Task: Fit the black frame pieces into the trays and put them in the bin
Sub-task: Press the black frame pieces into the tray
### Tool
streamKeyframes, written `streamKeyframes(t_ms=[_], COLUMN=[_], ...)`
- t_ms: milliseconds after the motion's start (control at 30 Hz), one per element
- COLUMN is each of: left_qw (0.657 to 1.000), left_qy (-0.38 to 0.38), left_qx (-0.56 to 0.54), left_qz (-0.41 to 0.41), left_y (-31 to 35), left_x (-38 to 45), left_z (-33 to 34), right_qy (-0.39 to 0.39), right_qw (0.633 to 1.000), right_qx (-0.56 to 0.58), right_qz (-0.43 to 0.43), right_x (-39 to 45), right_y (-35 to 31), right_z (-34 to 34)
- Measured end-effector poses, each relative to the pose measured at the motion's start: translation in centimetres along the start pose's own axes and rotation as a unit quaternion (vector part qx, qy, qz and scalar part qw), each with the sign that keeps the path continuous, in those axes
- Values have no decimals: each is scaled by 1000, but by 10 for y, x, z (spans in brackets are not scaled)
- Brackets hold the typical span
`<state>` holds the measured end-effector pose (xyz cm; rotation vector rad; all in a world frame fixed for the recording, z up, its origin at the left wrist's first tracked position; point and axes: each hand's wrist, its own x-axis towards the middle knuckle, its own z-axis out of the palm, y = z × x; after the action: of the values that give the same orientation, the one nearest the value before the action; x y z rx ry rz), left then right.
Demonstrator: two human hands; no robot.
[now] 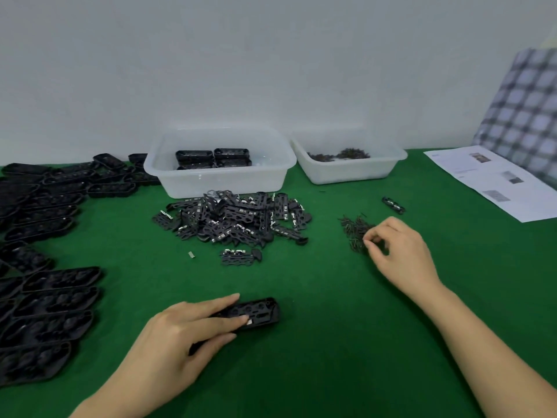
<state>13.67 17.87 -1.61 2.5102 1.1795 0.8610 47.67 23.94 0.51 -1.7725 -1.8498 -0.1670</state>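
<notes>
1. Nearest the camera, the left hand lay over a black tray on the green cloth; its fingers were stretched nearly straight across the tray's near end, pressing down rather than curling round it; a black frame piece sat in the tray, its far end showing just past the fingertips.
2. Beyond those fingertips, well apart, lay one loose frame piece; just beyond that rose the heap of frame pieces, with a small pale clip on the cloth to its left.
3. The right hand hovered over a scatter of small dark pins; its thumb and forefinger were curled together at the scatter's near edge; whether a pin was pinched between them I could not tell.
4. Beyond the right hand's knuckles lay a single frame piece, apart from the heap.
5. To the left of the left hand, stacks of empty black trays ran along the cloth's edge.
6. Farthest from both hands stood a white bin holding a few filled trays; just beside it, a second white bin held small dark bits.
7. Printed sheets lay far right, with a checked cloth behind them.
</notes>
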Motion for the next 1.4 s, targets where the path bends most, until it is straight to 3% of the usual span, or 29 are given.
streamKeyframes(t_ms=[367, 833, 900, 1000, 1133, 1233, 1400], left_qw=[1000, 1000, 1000, 1000, 1000, 1000, 999], left_qy=[4, -7, -10, -5, 9, 18, 28], left_qx=[4, 1, 2, 2, 17, 17, 29], left_qz=[1, -10, -11, -5, -14, -16, -16], left_y=[0, -1, -1, -2, -4, -4, -2], left_x=[1, 0, 0, 1, 0, 0, 0], left_z=[-1, 0, -1, 0, 0, -1, -1], right_qy=[-118, -180, -137, -60, -69, -132, -140], right_qw=[988, 959, 976, 996, 958, 935, 943], right_qx=[-91, -205, -156, 49, 273, 317, 292], right_qz=[-40, -75, -69, -42, -52, -87, -76], right_x=[34, 46, 45, 41, 11, -21, -47], right_y=[-3, -21, -22, -38, -97, -133, -144], right_z=[10, 9, 2, -15, -23, -2, 30])
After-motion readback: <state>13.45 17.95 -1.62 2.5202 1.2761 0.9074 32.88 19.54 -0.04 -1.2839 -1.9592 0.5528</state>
